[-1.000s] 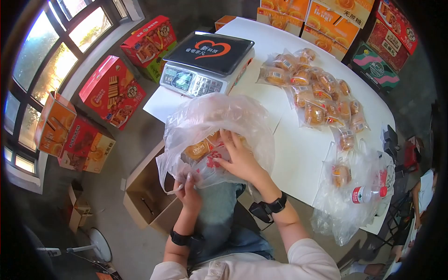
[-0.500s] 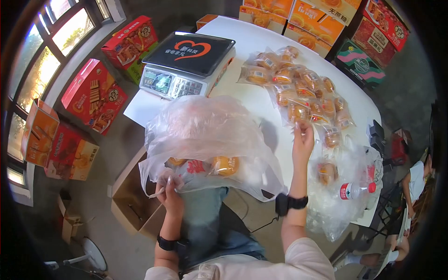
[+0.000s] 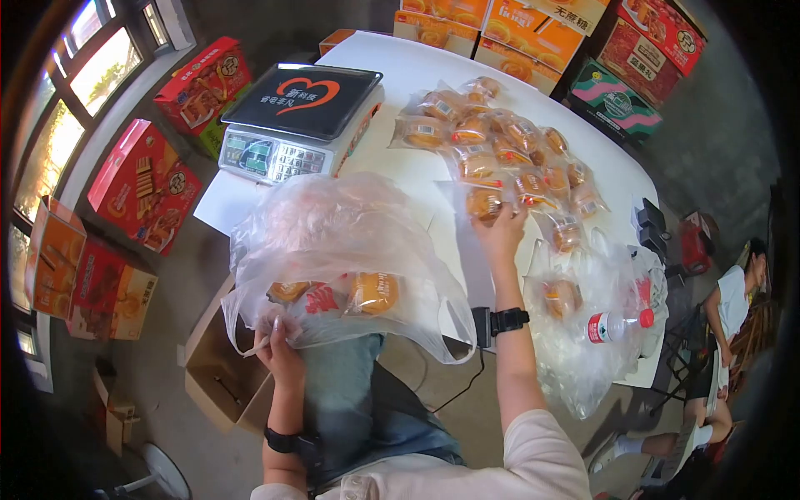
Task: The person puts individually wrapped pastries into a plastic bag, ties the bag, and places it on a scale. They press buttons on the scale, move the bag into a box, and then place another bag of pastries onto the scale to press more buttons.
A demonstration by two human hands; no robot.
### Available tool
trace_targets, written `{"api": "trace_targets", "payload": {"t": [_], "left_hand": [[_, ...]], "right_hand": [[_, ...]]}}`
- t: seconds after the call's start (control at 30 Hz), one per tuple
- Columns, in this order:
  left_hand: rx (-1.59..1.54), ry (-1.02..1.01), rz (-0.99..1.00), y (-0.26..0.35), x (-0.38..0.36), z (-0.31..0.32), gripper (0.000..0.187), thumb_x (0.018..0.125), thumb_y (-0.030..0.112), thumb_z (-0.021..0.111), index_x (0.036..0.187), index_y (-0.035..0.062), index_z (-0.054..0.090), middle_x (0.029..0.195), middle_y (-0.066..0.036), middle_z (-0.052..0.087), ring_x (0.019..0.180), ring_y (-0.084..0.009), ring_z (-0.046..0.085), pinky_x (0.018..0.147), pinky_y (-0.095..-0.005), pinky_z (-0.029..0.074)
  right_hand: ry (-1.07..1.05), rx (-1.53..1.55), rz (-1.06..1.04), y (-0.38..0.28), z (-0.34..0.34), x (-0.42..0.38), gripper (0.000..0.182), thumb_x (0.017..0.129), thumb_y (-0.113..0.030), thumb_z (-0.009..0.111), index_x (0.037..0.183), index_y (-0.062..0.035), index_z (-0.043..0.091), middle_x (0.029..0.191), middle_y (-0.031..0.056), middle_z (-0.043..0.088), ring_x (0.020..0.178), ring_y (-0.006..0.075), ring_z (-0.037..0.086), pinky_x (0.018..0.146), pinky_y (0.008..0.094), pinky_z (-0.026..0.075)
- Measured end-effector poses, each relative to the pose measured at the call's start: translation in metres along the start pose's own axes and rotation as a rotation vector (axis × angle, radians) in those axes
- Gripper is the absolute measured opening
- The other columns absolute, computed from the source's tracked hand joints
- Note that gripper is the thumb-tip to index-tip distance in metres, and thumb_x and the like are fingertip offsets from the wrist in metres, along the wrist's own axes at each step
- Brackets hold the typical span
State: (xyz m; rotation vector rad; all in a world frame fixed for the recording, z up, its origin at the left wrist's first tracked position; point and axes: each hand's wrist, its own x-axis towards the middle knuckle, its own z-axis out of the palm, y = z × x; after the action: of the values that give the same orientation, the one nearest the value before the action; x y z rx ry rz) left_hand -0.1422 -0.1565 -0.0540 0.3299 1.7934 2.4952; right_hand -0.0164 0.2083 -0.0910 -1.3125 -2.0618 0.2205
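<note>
From where I stand, scene as a clock: at 11, the scale (image 3: 304,108) top reads 新科技 & 省电非凡; digits on its display (image 3: 247,156) too sm. to read. At 1, yellow ctn (image 3: 565,12) says 无蔗糖 (no cane sugar). At 2, red box (image 3: 642,67) w/ 坚果礼 (nut gift). Bun wrapper (image 3: 373,293) at 7: pale script, can't make out. Bottle lbl (image 3: 597,328) nr 4: chars too tiny.

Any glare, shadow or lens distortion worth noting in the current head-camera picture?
Head view: the window is overexposed at upper left; wide-angle distortion bows its frame, and the corners fall to black; the plastic bag has a pale sheen; a soft shadow darkens the table beside the right hand.
</note>
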Motion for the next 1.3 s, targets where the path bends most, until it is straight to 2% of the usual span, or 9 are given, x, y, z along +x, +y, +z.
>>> {"api": "trace_targets", "payload": {"t": [0.1,0.2,0.73,0.87,0.97,1.03,1.07,1.17,1.3], "left_hand": [[-0.008,0.018,-0.034,0.0,-0.002,0.002,0.02,0.083,0.01,0.049,0.098,-0.0022,0.054,0.081,-0.003,0.056,0.071,-0.0087,0.049,0.064,-0.0216,0.038],[-0.008,0.038,-0.041,0.003,-0.004,0.005,0.02,0.084,0.01,0.048,0.098,-0.0021,0.054,0.083,-0.003,0.056,0.072,-0.0088,0.049,0.065,-0.022,0.038],[0.002,0.094,0.069,0.005,-0.008,0.011,0.019,0.084,0.01,0.046,0.096,-0.002,0.055,0.08,-0.003,0.056,0.07,-0.0085,0.05,0.06,-0.0212,0.039],[-0.04,0.12,0.082,0.004,-0.009,0.004,0.021,0.084,0.011,0.046,0.098,-0.0026,0.055,0.083,-0.003,0.057,0.072,-0.009,0.051,0.064,-0.0216,0.04],[-0.017,-0.008,0.133,-0.001,-0.01,-0.008,0.023,0.083,0.011,0.047,0.1,-0.0028,0.055,0.086,-0.004,0.057,0.075,-0.0091,0.052,0.067,-0.0217,0.041],[-0.021,-0.01,0.121,0.001,-0.014,-0.004,0.024,0.083,0.013,0.049,0.101,-0.0025,0.055,0.086,-0.003,0.057,0.076,-0.0093,0.053,0.068,-0.0225,0.041],[-0.038,-0.003,0.125,0.002,-0.015,-0.003,0.023,0.083,0.012,0.049,0.1,-0.0027,0.055,0.086,-0.003,0.057,0.076,-0.0099,0.053,0.069,-0.0239,0.042],[-0.064,-0.012,0.159,0.002,-0.017,-0.001,0.022,0.083,0.011,0.049,0.099,-0.0033,0.055,0.087,-0.004,0.057,0.077,-0.0105,0.053,0.07,-0.0252,0.043],[-0.047,-0.123,0.192,0.01,-0.02,-0.002,0.022,0.083,0.011,0.049,0.097,-0.0045,0.054,0.082,-0.005,0.057,0.075,-0.0114,0.053,0.072,-0.0267,0.044]], "right_hand": [[-0.186,0.173,-0.022,-0.005,-0.004,-0.018,0.069,0.06,-0.029,0.076,0.113,0.0005,0.043,0.114,0.0205,0.045,0.102,0.0368,0.046,0.086,0.0485,0.035],[-0.07,0.173,-0.238,-0.027,-0.025,-0.04,0.072,0.057,-0.02,0.077,0.117,-0.0011,0.041,0.111,0.0175,0.047,0.104,0.0346,0.043,0.091,0.0447,0.031],[0.18,0.075,-0.4,-0.081,-0.132,-0.052,0.077,0.058,-0.015,0.075,0.125,-0.0062,0.039,0.121,0.0131,0.042,0.113,0.0326,0.036,0.095,0.0463,0.029],[0.049,0.376,-0.351,-0.096,-0.149,-0.066,0.075,0.059,-0.015,0.074,0.125,-0.0034,0.04,0.12,0.0138,0.042,0.109,0.0309,0.039,0.092,0.042,0.033],[-0.056,0.591,-0.326,-0.1,-0.155,-0.072,0.072,0.062,-0.02,0.072,0.124,-0.0007,0.041,0.115,0.0149,0.048,0.103,0.0302,0.047,0.088,0.038,0.038],[-0.54,0.998,-0.405,-0.104,-0.158,-0.074,0.067,0.064,-0.027,0.07,0.12,0.0006,0.045,0.109,0.0153,0.053,0.1,0.0304,0.052,0.087,0.0374,0.04],[-0.814,1.013,-0.364,-0.11,-0.162,-0.074,0.063,0.066,-0.033,0.07,0.114,0.0013,0.05,0.108,0.0173,0.055,0.101,0.03,0.054,0.087,0.0354,0.042],[-1.01,0.668,-0.61,-0.136,-0.139,-0.079,0.06,0.067,-0.034,0.07,0.113,0.0014,0.052,0.111,0.0181,0.054,0.102,0.0292,0.053,0.087,0.0331,0.042],[-0.822,0.503,-0.589,-0.162,-0.085,-0.079,0.06,0.07,-0.036,0.068,0.116,-0.0012,0.049,0.113,0.019,0.053,0.103,0.0309,0.052,0.085,0.0335,0.043]]}}
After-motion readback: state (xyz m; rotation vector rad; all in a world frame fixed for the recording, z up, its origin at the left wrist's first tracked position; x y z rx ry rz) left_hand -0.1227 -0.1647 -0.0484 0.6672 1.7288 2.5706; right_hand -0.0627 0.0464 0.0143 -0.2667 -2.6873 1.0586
